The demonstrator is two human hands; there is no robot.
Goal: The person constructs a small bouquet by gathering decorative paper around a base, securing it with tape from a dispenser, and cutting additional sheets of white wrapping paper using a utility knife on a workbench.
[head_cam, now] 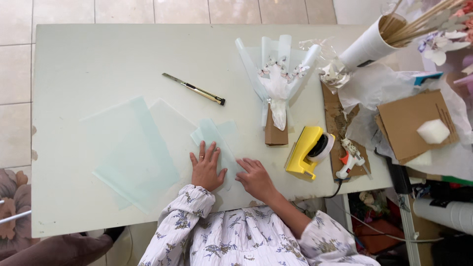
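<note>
My left hand [206, 167] lies flat, fingers spread, on a folded sheet of pale mint wrapping paper [217, 140] near the table's front edge. Beside it my right hand [253, 176] presses fingertips down on the same sheet's right side. Neither hand grips anything. Larger mint sheets [133, 152] lie overlapped to the left. A small wrapped bouquet [278, 81] with white butterflies and a brown cardboard base lies behind my hands.
A utility knife [194, 89] lies mid-table. A yellow tape dispenser [308, 150] and a glue gun [349, 160] on cardboard sit to the right. A white tube of sticks [369, 45], cardboard pieces [411, 123] and tissue crowd the right end of the white table [98, 64].
</note>
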